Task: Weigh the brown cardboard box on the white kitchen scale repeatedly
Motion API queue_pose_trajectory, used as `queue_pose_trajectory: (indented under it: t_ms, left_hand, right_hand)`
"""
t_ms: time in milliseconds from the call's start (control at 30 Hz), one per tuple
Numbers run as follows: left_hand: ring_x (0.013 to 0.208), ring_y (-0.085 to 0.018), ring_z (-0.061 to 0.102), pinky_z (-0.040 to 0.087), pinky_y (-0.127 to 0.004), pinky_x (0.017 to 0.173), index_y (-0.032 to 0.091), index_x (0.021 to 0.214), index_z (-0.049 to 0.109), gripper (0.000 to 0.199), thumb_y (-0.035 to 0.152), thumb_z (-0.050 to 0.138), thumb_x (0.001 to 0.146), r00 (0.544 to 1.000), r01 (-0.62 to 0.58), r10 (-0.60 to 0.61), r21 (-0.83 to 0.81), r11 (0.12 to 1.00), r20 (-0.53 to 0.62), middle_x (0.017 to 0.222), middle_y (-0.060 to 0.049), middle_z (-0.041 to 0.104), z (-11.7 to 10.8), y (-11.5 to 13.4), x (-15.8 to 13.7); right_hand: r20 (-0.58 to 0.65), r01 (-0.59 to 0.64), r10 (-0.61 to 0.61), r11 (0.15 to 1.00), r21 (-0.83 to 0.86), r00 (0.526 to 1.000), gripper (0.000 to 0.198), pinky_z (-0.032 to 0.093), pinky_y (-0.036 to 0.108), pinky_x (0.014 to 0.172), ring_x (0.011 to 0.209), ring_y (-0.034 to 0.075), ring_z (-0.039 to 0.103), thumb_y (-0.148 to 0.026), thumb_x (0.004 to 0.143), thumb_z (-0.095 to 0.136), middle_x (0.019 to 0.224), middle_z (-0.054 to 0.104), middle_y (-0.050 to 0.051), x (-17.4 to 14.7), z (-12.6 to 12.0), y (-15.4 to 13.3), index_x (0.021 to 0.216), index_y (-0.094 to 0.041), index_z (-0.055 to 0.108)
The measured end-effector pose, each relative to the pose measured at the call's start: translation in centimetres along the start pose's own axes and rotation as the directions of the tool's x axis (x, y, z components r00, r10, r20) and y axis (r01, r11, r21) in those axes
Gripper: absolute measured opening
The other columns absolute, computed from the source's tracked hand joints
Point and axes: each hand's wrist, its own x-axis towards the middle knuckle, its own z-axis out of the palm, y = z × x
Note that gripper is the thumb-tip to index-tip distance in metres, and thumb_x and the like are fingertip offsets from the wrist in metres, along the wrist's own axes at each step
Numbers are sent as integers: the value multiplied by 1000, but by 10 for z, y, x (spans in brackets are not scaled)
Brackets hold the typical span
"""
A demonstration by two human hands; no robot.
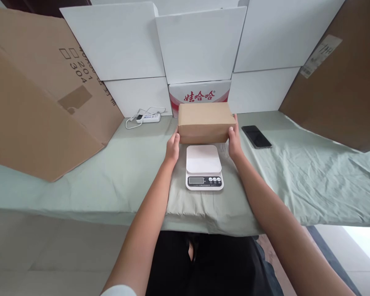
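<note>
We've got the brown cardboard box (206,123) clamped end to end, left hand (173,146) and right hand (234,141) curled on opposite sides. It's just beyond the digital scale (204,164); can't tell if lifted. Smartphone (256,136) right of it.

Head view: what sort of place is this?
Probably a makeshift indoor workstation: a digital scale on a cloth-covered surface, with white boxes stacked behind and brown cardboard at both sides.
</note>
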Motion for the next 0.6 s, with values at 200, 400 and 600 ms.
queue_pose_trajectory:
  t_ms: [200,400,600]
  left_hand:
    - [179,-41,48,36,-56,150,25,164,73,100,100,49,101,999,-28,28,1,1000,24,181,-15,64,-10,27,-57]
    - [176,-41,53,41,-56,148,24,169,68,100,97,49,103,996,8,-8,1,1000,94,182,-16,62,-13,40,-111]
    - [176,-42,53,41,-56,148,22,170,68,102,97,50,103,998,24,-24,-1,1000,60,182,-17,63,-15,43,-118]
  right_hand:
    - [22,92,-90,992,-83,996,102,10,58,159,190,34,25,-97,102,52,196,44,6,-48,-21,-30,183,-34,48]
    - [5,91,-92,985,-147,996,98,12,62,159,190,36,26,-91,107,54,198,40,4,-94,-43,-34,187,-36,42]
    - [14,58,-56,981,-187,998,101,18,62,158,189,38,29,-92,107,53,196,44,10,-103,-43,-38,187,-31,42]
